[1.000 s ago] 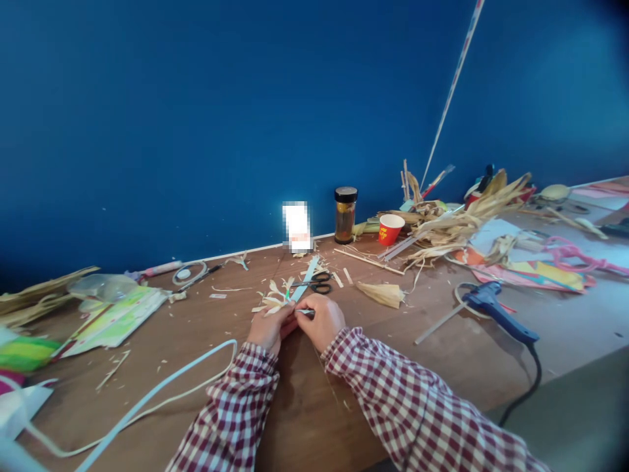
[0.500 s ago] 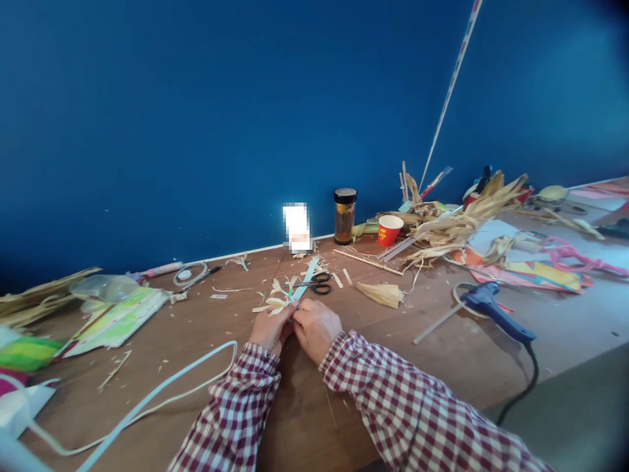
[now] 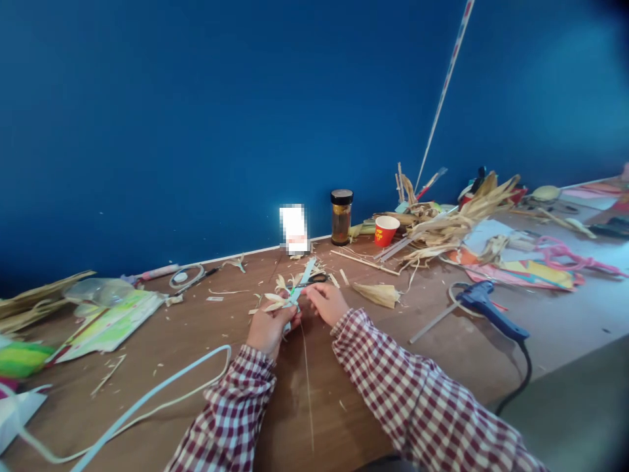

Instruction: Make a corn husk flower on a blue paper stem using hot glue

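My left hand (image 3: 266, 328) is closed around a small bundle of pale corn-husk strips (image 3: 279, 301), lifted a little above the brown table (image 3: 196, 341). A thin straw-coloured strand (image 3: 308, 387) trails from that bundle toward me. My right hand (image 3: 326, 301) has reached out beyond the bundle, and its fingertips rest at the black scissors (image 3: 314, 279). Whether it grips them is hidden. A light-blue strip (image 3: 308, 267) lies beside the scissors, pointing to the wall.
A blue glue gun (image 3: 484, 301) with a black cord lies to the right. A dark-lidded jar (image 3: 341, 216), a red paper cup (image 3: 384, 231) and a heap of dried husks (image 3: 452, 223) stand at the back. A pale-blue cord (image 3: 147, 396) loops at front left.
My right hand left the bundle and moved forward to the scissors. My left hand lifted the husk bundle slightly, and a long thin strand now hangs from it.
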